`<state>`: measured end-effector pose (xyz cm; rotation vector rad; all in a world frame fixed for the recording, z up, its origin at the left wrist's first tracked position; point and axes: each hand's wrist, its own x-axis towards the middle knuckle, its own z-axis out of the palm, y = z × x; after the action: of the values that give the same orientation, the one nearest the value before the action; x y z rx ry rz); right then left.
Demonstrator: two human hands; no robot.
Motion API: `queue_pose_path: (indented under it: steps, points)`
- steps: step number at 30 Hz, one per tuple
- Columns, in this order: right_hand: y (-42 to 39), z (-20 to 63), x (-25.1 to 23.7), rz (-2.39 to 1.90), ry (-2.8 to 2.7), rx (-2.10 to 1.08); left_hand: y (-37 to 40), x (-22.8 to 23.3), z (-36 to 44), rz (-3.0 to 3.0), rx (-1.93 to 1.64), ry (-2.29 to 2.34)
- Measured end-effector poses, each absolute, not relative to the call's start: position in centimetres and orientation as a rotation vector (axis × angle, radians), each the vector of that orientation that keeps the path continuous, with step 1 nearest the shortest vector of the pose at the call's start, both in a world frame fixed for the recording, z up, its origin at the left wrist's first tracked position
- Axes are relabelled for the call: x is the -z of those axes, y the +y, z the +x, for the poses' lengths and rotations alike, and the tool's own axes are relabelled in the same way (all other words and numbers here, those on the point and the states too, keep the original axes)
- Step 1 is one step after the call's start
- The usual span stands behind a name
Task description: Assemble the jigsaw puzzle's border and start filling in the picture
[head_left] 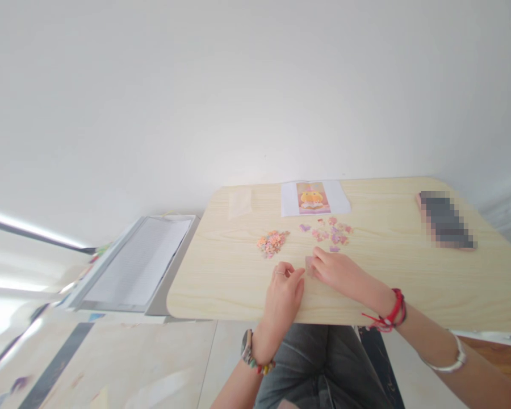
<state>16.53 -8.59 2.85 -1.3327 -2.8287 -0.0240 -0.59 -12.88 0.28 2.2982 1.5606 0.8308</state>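
My right hand is closed, with its fingertips pinched at a small pinkish-purple bit of jigsaw puzzle on the table. Whether that bit is one piece or several joined cannot be made out. Just left of it, my left hand has its fingers loosely bent and apart, one tip close to the puzzle bit; nothing shows in it. Beyond my right hand lie scattered pink and purple jigsaw pieces. A denser pile of orange, pink and greenish pieces lies beyond my left hand.
A sheet with a printed yellow-orange character picture lies at the table's back, by the wall. A clear plastic bag is left of it. A phone rests at the right. Left of the table stands a grey unit with lined paper.
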Motion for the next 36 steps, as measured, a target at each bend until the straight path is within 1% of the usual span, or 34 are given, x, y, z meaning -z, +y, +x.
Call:
queue_pose_path:
  steps: [8, 15, 20, 28, 31, 36]
  points:
    - [-8.5, 16.3, -2.6, -1.332, -2.855, -0.009, -13.1, -0.5, 0.0, 2.311, -0.75, 1.571]
    - [-9.0, 16.5, -2.5, -1.261, -2.796, 0.059, -13.1, -0.7, 0.1, 2.319, -0.706, 1.575]
    - [-9.6, 16.9, -2.0, -1.212, -2.715, 0.051, -13.2, -0.6, 0.1, 2.329, -0.702, 1.586]
    - [-10.9, 17.0, -0.3, -1.225, -2.597, -0.056, -13.2, -0.6, 0.1, 2.35, -0.66, 1.603]
    - [-11.0, 17.5, -0.5, -1.228, -2.571, -0.108, -13.1, -0.6, 0.0, 2.357, -0.667, 1.599]
    - [-10.4, 21.0, -1.2, -1.301, -2.322, -0.196, -12.7, -0.7, -0.3, 2.368, -0.784, 1.592]
